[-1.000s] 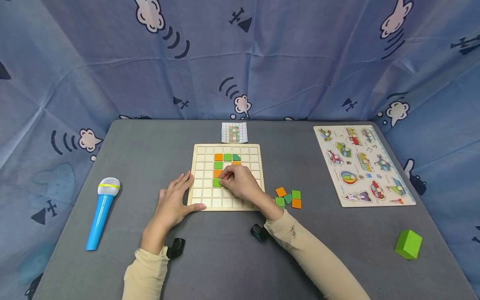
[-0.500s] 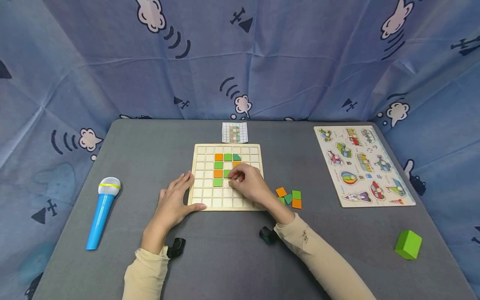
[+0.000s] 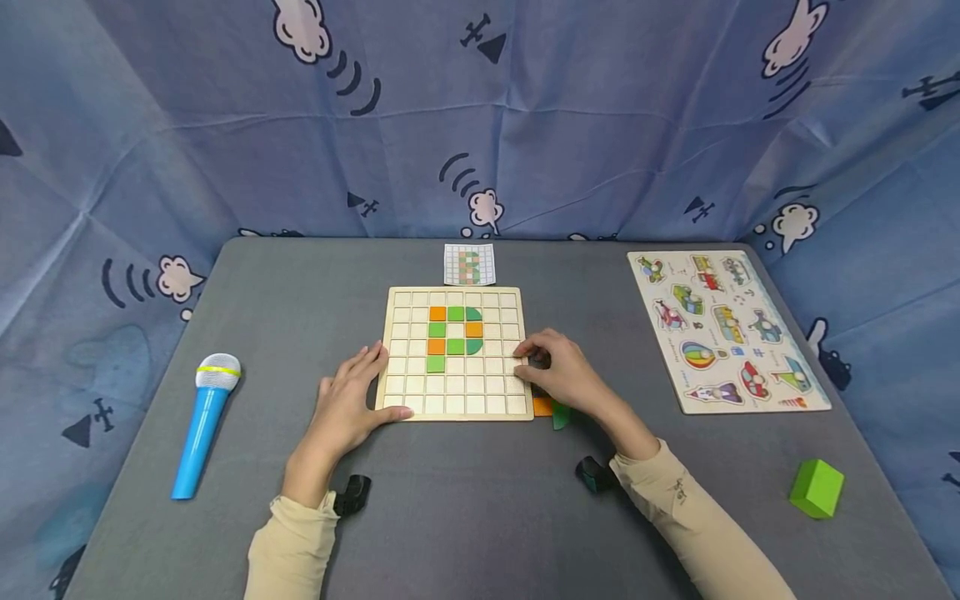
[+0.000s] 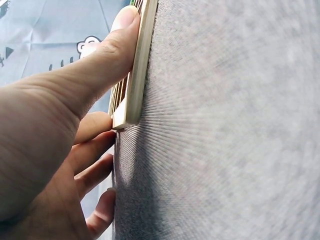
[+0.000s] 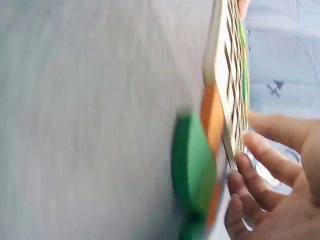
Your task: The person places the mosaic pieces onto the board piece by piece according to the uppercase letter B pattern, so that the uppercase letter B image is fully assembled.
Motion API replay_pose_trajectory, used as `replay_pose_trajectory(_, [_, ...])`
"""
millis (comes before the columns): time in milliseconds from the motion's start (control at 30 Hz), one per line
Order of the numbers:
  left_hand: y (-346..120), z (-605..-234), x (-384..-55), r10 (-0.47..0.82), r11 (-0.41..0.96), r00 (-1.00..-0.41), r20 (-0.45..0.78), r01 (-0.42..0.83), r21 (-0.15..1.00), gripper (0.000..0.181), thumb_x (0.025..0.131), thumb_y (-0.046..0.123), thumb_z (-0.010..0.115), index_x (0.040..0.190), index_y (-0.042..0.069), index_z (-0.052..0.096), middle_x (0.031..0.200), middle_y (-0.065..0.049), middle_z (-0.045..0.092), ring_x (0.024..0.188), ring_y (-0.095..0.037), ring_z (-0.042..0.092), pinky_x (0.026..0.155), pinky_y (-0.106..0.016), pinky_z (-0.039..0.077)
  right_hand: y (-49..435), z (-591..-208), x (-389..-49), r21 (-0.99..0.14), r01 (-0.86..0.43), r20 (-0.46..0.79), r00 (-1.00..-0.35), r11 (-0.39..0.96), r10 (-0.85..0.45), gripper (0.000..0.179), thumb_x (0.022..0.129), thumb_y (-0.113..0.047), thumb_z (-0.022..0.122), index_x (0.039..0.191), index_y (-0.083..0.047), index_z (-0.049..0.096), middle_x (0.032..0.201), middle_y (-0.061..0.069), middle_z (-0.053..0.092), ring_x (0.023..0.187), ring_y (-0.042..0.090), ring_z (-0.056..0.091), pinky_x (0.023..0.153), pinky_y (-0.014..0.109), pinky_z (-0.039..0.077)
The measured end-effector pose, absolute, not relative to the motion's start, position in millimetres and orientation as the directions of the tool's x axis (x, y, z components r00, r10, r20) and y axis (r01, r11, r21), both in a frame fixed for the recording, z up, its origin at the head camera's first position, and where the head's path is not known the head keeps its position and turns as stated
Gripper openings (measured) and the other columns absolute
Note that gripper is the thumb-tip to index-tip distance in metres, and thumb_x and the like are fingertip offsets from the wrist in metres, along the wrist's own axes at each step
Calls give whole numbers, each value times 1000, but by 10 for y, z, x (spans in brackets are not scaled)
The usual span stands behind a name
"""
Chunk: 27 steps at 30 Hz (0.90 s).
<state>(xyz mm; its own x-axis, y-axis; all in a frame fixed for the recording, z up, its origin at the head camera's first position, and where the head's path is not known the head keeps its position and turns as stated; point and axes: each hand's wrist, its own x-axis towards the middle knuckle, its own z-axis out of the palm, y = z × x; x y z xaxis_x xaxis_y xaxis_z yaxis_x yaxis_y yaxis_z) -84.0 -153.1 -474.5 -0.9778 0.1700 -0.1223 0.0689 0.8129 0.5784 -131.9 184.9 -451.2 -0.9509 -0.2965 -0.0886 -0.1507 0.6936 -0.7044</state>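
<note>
A wooden grid board (image 3: 408, 407) lies mid-table, carrying orange tiles (image 3: 437, 313), light green tiles (image 3: 456, 313) and dark green rounded tiles (image 3: 473, 346) in its cells. My left hand (image 3: 347, 408) rests at its near left corner, thumb on the front rim, fingers spread along the left edge. At the board's right edge is my right hand (image 3: 566, 375), fingers bent; no tile shows between them in the right wrist view. Below that hand, loose tiles lie beside the board, among them a dark green one (image 5: 192, 160) and an orange one (image 5: 212, 112); others are hidden.
A small pattern card (image 3: 469, 265) lies behind the board. At the right are a picture puzzle board (image 3: 675, 333) and a green block (image 3: 817, 489). A blue toy microphone (image 3: 202, 433) lies on the left. Patterned cloth (image 3: 600, 125) hangs behind the table.
My right hand has moved right, from the middle of the board to its right edge over the loose tiles. A light green and a dark green tile now show in the row it covered. Left hand unmoved.
</note>
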Motion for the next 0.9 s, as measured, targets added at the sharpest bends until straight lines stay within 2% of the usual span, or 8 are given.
replay_pose_trajectory(233, [-1525, -4729, -844, 172, 817, -977, -129, 68, 572, 107, 82, 43, 91, 167, 10, 34, 176, -9, 28, 163, -35, 25, 98, -51, 30, 2190, -4412, -1317, -670, -175, -175, -907, 721, -382, 29, 99, -14, 76, 125, -3, 72, 123, 16, 67, 109, 31, 61, 97, 52, 49])
replay_pose_trajectory(467, [-1518, -4724, -841, 169, 816, -977, -132, 64, 574, 107, 82, 42, 91, 166, 10, 35, 176, -9, 28, 163, -35, 25, 96, -51, 30, 2322, -4282, -1280, -617, -207, -269, -851, 760, -450, 53, 83, -16, 93, 128, -2, 69, 118, 15, 63, 102, 27, 57, 91, 42, 47])
replay_pose_trajectory(633, [-1518, -4730, -838, 170, 817, -977, -128, 67, 573, 107, 81, 42, 91, 166, 10, 35, 176, -10, 28, 162, -36, 26, 96, -51, 30, 2336, -4271, -1226, -610, -208, -310, -826, 764, -472, 66, 76, -15, 98, 132, -4, 65, 122, 16, 57, 107, 28, 57, 97, 46, 48])
replay_pose_trajectory(733, [-1519, -4733, -839, 170, 815, -977, -127, 68, 575, 107, 81, 42, 91, 166, 10, 35, 176, -10, 28, 162, -36, 26, 97, -52, 30, 2339, -4289, -1202, -614, -213, -308, -822, 760, -480, 68, 75, -13, 98, 132, -5, 63, 123, 16, 56, 107, 29, 57, 98, 48, 49])
replay_pose_trajectory(900, [-1523, -4735, -838, 170, 817, -977, -129, 66, 573, 106, 82, 43, 90, 167, 11, 34, 176, -10, 27, 163, -35, 26, 97, -52, 30, 2357, -4328, -1197, -622, -231, -271, -833, 748, -483, 56, 76, -3, 95, 124, -3, 67, 112, 13, 59, 95, 24, 55, 88, 40, 48])
